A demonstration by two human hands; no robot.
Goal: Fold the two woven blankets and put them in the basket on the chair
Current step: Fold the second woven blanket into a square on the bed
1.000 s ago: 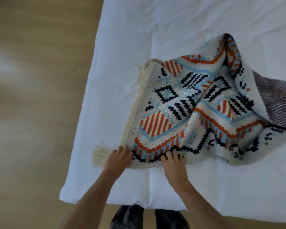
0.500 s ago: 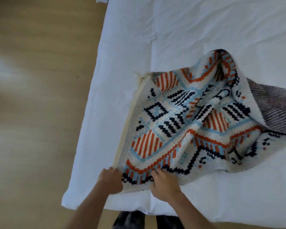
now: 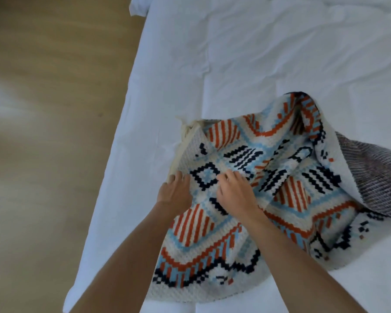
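A woven blanket with orange, light blue and navy patterns on cream lies rumpled on the white bed, near its left edge. My left hand rests at the blanket's left edge beside a navy diamond, its fingers curled onto the cloth. Just right of that diamond, my right hand pinches a bunch of the cloth. A second blanket, grey-purple and striped, lies partly under the patterned one at the right edge of the view. No basket or chair is in view.
A wooden floor runs along the left of the bed. The bed's near edge is just below the blanket. A cream tassel sticks out at the blanket's far left corner.
Both hands have left the blanket's near edge and moved forward to its middle by the navy diamond. The view has shifted closer, and the cloth is more bunched around the right hand.
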